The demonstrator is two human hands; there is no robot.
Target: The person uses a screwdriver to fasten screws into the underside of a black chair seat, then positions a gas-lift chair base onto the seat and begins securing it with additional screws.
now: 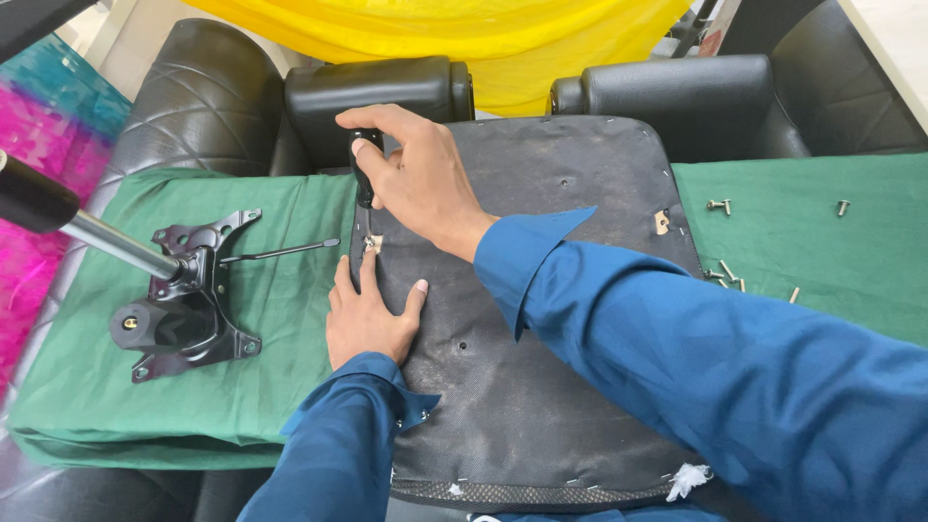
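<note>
From the head view we see our right hand (420,179) with its grip closed around a black-handled screwdriver (364,184), tip down at the left edge of the upturned seat base (541,319). Our left hand (367,314) lies flat and open, pressing the base beside the tip. A chair mechanism (188,300) rests on the green cloth (280,329).

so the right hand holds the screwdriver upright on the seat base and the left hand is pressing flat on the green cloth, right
Not quite. The right hand does hold the screwdriver upright on the seat base, but the left hand presses flat on the seat base itself, beside the tip, not on the green cloth. The head view shows this.
</note>
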